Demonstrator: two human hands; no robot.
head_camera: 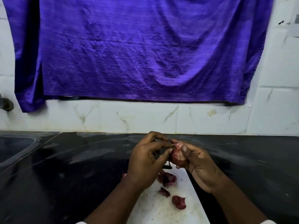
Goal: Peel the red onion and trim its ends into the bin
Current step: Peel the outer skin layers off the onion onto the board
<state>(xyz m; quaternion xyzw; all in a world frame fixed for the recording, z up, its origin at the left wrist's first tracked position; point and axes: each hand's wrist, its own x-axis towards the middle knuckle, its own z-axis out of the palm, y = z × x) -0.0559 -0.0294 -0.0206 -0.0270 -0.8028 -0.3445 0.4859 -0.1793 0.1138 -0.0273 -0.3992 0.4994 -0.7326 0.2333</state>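
Observation:
A small red onion (177, 156), pink and partly peeled, is held above the white cutting board (155, 209). My right hand (199, 165) grips it from the right, thumb across its front. My left hand (145, 160) is on its left, thumb and forefinger pinching at the skin near the onion's top. Several dark red peel pieces (178, 202) lie on the board below the hands. A dark object (167, 167) shows just under my left hand; what it is cannot be told. No bin is in view.
The board lies on a black stone counter (64, 175). A sink (13, 147) sits at the far left with a tap fitting (6, 104) above it. A purple cloth (137, 49) hangs on the white tiled wall (137, 117) behind.

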